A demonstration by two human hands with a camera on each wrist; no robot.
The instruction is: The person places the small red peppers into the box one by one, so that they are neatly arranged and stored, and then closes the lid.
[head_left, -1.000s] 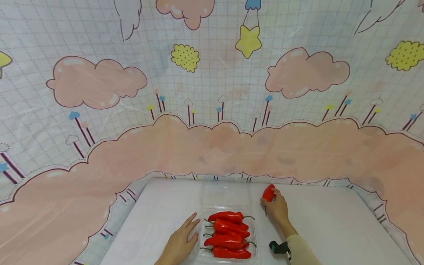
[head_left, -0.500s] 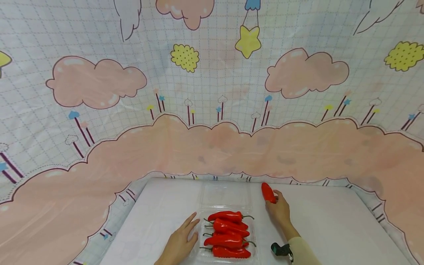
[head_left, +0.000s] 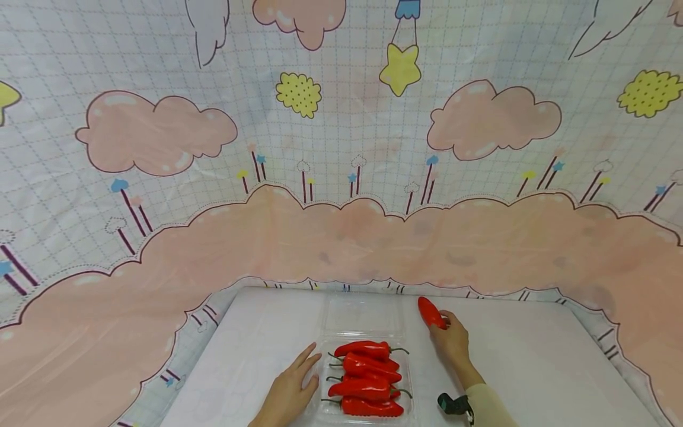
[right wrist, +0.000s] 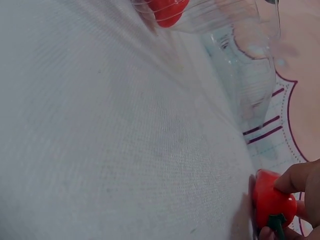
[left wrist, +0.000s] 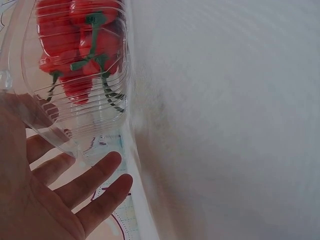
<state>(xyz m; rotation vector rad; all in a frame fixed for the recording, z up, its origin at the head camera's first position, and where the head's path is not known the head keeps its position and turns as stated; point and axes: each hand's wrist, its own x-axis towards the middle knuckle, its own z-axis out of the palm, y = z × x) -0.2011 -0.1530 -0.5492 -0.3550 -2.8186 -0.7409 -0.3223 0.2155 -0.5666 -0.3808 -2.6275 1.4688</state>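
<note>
My right hand (head_left: 450,341) grips a red chili pepper (head_left: 430,312) near the back edge of the table, right of the box. In the right wrist view the pepper's green stem (right wrist: 276,223) points toward the camera, with thumb and fingers around its stem end. A clear plastic box (head_left: 408,379) holds several red peppers (head_left: 368,388) laid crosswise in a row. Beside its left wall, my left hand (head_left: 290,385) lies with fingers extended. The left wrist view shows those fingers (left wrist: 92,180) spread at the box's end wall, near the green pepper stems.
The box's clear lid (head_left: 364,315) lies folded back behind it on the white table (head_left: 256,332). A dark camera mount (head_left: 453,404) sits at the right wrist, by the sleeve (head_left: 485,406). A cartoon-printed cloth (head_left: 341,237) rises behind the table.
The pepper in my right hand has turned, its tip swinging to the upper left and its stem passing from sight in the head view. The left hand stays put.
</note>
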